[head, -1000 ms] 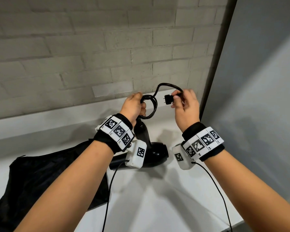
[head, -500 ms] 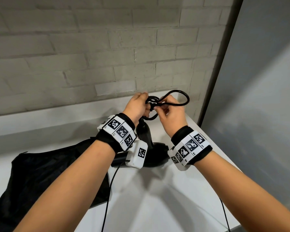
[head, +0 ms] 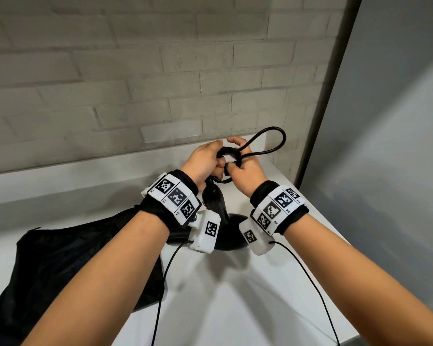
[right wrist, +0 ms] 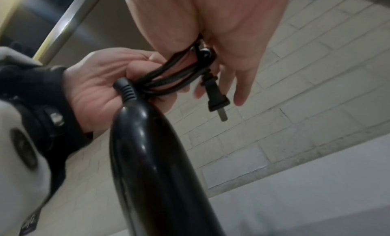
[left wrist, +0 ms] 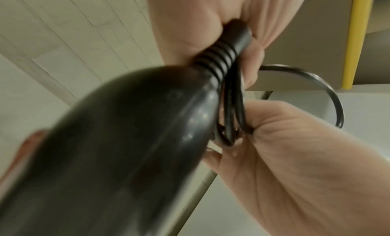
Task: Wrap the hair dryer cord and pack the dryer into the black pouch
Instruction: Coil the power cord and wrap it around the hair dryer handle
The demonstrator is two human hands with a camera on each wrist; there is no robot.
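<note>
Above the white desk [head: 235, 308], both hands meet at the upturned handle end of the glossy black hair dryer [head: 216, 203], whose rounded body rests on the desk. The left hand [head: 205, 162] curls around the ribbed rubber collar and bunched loops of the smooth black cord [head: 273, 143]. The right hand [head: 245, 168] pinches those loops just beside the left, one open loop arching beyond it. Only the right-wrist view shows the flat-pronged plug [right wrist: 217, 97] dangling under its fingers. Left of the dryer, the matte black pouch [head: 68, 265] lies limp.
</note>
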